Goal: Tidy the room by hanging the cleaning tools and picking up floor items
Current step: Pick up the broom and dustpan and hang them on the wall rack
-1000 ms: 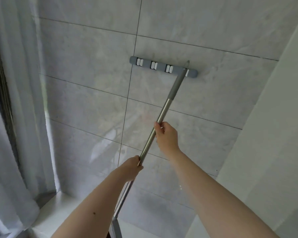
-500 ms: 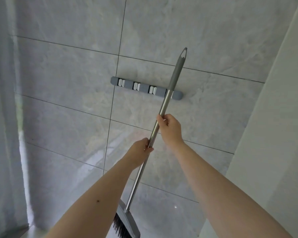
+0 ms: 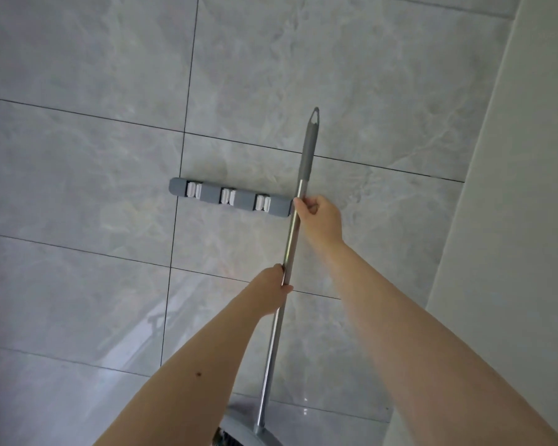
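Observation:
A broom with a steel pole (image 3: pixel 274 336) and a grey top grip (image 3: pixel 310 146) stands nearly upright against the tiled wall. Its grey head (image 3: pixel 248 432) shows at the bottom edge. My right hand (image 3: pixel 319 217) grips the pole at the right end of the grey wall rack (image 3: pixel 213 197). My left hand (image 3: pixel 273 289) grips the pole lower down. Three white clips on the rack stand empty to the left of the pole. The rack's rightmost end is hidden behind the pole and my right hand.
Grey marble wall tiles (image 3: pixel 78 175) fill the view. A plain white wall or door frame (image 3: pixel 512 220) runs down the right side, close to the broom.
The broom has risen and stands straighter; its top now reaches well above the rack. My right hand has moved up to the level of the rack. The curtain on the left has left the view.

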Available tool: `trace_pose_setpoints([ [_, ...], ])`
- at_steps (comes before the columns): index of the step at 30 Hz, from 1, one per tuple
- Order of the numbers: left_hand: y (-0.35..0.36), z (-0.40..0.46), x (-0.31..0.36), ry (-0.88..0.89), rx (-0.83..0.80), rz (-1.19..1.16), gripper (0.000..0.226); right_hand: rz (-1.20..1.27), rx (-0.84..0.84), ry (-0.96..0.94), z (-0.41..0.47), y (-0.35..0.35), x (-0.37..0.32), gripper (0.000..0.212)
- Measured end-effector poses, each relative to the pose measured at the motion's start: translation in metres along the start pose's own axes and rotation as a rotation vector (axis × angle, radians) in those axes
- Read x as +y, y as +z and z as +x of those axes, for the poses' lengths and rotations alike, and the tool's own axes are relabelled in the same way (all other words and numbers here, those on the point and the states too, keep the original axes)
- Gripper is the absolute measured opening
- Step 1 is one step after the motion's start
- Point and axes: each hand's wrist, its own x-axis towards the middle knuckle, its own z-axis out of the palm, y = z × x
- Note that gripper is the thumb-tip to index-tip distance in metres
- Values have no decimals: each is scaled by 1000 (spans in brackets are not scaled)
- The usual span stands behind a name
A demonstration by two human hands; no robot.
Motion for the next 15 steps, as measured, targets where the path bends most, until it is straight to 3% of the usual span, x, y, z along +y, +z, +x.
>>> trace_pose_setpoints([
  [15,3,40,3,29,35,84,33,-109,41,15,44,-5,-7,21],
])
